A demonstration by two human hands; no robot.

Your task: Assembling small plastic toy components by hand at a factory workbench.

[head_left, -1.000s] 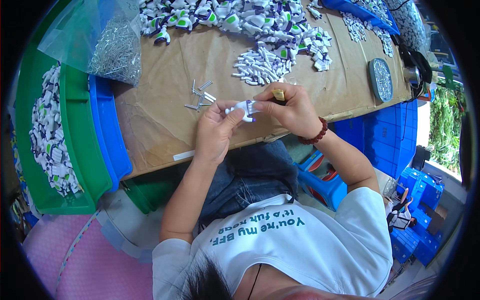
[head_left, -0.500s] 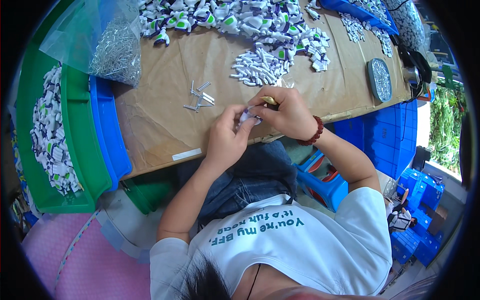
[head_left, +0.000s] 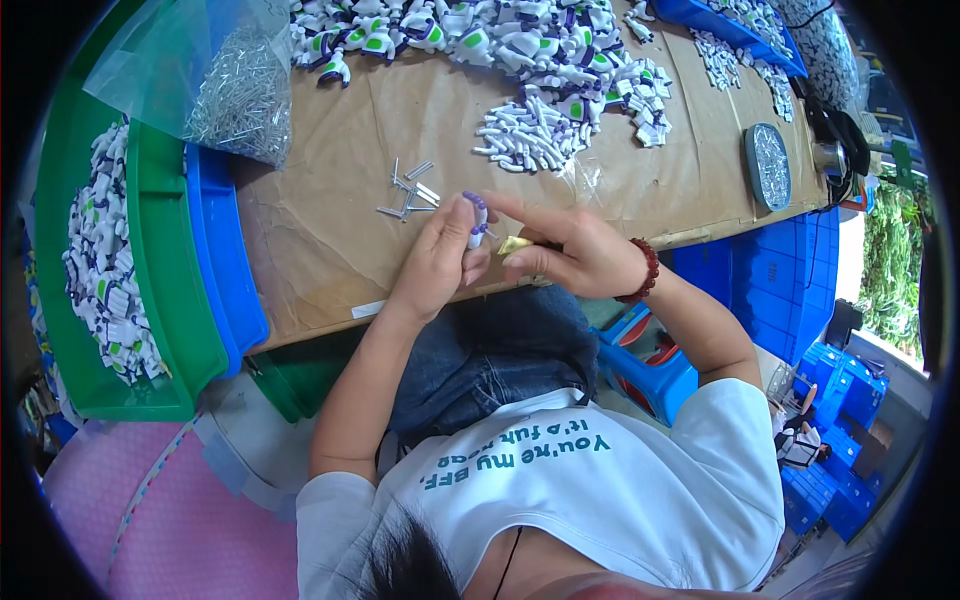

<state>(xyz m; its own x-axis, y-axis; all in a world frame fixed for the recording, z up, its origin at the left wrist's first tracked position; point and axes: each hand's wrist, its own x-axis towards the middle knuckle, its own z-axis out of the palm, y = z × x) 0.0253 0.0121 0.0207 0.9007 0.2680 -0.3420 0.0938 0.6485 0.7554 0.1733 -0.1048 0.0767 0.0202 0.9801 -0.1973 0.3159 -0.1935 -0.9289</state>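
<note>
Grip: left hand (head_left: 440,255) grasping the toy part (head_left: 478,212), thumb on its near side; right hand (head_left: 590,252) pinching a yellow piece (head_left: 515,244) between thumb and fingers, not loose.

Head view, the only one. Part is white and purple, roughly upright, up at the left thumb tip, between the hands, over the table (head_left: 330,205) near its front edge. Can't tell if the right index touches it.

Risks, my judgement: part is small and mostly covered by the fingers, so an off-line push could twist it out; this near the edge, it could drop toward the lap (head_left: 480,340). Yellow piece could scuff the part or slip if the right fingers splay more. Loose pins (head_left: 418,190) lie just beside the left knuckles; a sideways swing could scatter them.

Pose: left forearm rises from below, leaning right, fingers curled under the thumb. Right forearm comes in from the right, elbow bent, bracelet (head_left: 645,270) at the wrist, index stretched toward the part, thumb lower.
</note>
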